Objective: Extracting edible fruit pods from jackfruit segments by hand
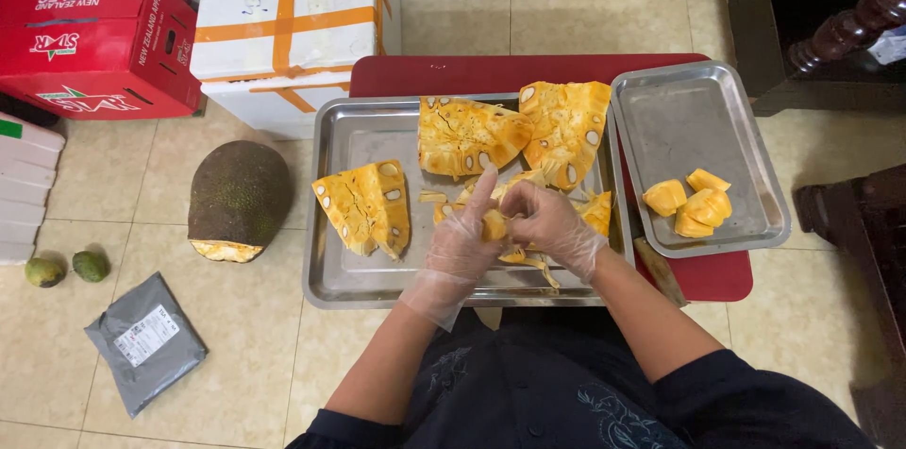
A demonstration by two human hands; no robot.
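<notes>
Over the near right part of the large steel tray [326, 222], both gloved hands worked on one jackfruit piece [494, 222]. The left hand [464, 239] was closed around it, index finger pointing up; the right hand [547, 222] was curled, pinching at its top. The step seemed to be freeing a pod: best to steady with the left and twist gently, sparing the flesh. Right of that tray, cleaned pods [694, 203] lay in the smaller tray [661, 109].
</notes>
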